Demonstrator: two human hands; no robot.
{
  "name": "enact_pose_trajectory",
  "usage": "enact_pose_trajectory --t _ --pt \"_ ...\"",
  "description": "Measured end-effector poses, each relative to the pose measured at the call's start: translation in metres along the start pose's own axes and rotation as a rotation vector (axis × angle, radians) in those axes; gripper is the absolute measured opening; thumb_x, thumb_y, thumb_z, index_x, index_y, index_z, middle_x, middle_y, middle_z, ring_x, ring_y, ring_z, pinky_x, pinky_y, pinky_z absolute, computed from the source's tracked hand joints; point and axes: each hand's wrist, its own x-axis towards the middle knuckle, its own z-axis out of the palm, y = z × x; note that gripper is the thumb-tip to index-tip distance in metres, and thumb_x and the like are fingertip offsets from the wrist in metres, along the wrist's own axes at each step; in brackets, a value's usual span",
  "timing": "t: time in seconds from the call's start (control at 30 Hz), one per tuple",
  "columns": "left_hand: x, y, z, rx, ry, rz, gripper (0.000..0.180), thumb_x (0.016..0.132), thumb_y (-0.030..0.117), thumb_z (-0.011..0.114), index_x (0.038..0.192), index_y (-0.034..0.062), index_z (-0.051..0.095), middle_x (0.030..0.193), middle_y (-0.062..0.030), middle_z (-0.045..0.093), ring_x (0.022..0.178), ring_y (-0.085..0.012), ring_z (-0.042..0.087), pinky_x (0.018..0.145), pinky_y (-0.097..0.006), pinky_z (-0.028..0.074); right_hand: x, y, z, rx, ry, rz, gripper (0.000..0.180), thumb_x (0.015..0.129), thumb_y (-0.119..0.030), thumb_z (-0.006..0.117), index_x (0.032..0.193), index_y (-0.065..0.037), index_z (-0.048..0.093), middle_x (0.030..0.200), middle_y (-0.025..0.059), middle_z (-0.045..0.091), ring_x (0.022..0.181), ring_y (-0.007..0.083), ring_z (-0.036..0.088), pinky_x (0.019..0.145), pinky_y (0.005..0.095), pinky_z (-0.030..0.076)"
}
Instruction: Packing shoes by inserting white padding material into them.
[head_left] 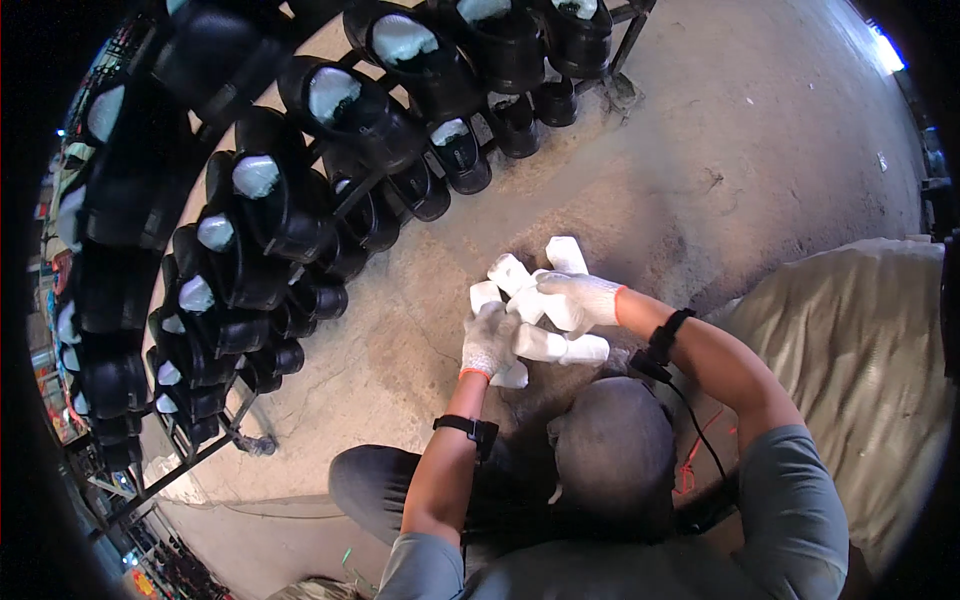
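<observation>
A loose cluster of short, thick white rolls, like shoe stuffing, is gathered in front of my knees. My left hand (488, 342), in a grey-white knit glove, curls round a white roll (485, 294) at the cluster's left side. From the right my right hand (582, 300), gloved the same way, closes over the middle of the pile; white glove and white rolls partly blend there. Another roll (567, 254) sticks out beyond it, and two more lie end to end nearer me, one of them a roll (586, 350) by my right knee. Below my left hand one roll (513, 376) shows partly.
Black shoes (345, 110) with white stuffing stand in rows on a dark metal rack (205, 448) to the left and far side. A beige cloth-covered heap (850, 370) lies at my right. Concrete floor (400, 300) stretches between. A black cable (700, 425) hangs from my right wristband.
</observation>
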Motion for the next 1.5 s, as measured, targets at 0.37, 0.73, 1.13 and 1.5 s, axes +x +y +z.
enact_pose_trajectory --t 0.37,0.73,1.13,1.5 --pt "-0.031 0.106 -0.083 -0.094 0.376 0.416 0.038 0.094 -0.009 0.072 0.130 0.0065 0.069 0.116 -0.0157 0.067 0.111 -0.0270 0.070 0.099 -0.037 0.058 -0.057 -0.068 -0.013 0.750 -0.014 -0.300 0.039 0.108 -0.039 0.070 0.136 -0.012 0.067 0.130 0.0125 0.073 0.119 0.0364 0.071 0.106 0.0646 0.056" --pt "-0.015 0.260 -0.044 0.075 0.145 0.556 0.090 0.096 0.012 0.083 0.174 0.0149 0.037 0.152 -0.0227 0.069 0.137 -0.0384 0.071 0.114 -0.047 0.057 -0.068 -0.098 0.028 -0.496 0.409 -0.836 0.078 0.091 0.001 0.076 0.163 -0.006 0.047 0.157 0.0161 0.060 0.146 0.0296 0.060 0.125 0.0422 0.048" --pt "0.030 0.248 -0.016 0.438 0.258 0.896 0.085 0.081 0.013 0.085 0.161 0.0177 0.057 0.126 -0.0169 0.072 0.099 -0.0399 0.071 0.083 -0.052 0.060 -0.086 -0.129 -0.032 -0.787 0.545 -0.806 0.046 0.092 -0.010 0.078 0.137 -0.003 0.074 0.130 0.0177 0.065 0.111 0.0300 0.071 0.099 0.0397 0.060" --pt "0.080 0.279 -0.040 -0.091 -0.370 0.573 0.081 0.095 0.024 0.087 0.165 0.0040 0.051 0.144 -0.0140 0.073 0.130 -0.0221 0.071 0.114 -0.039 0.055 -0.081 -0.157 -0.061 -0.596 0.559 -0.577 0.031 0.095 -0.005 0.077 0.126 -0.001 0.072 0.118 0.0122 0.077 0.108 0.0205 0.075 0.095 0.0357 0.061"
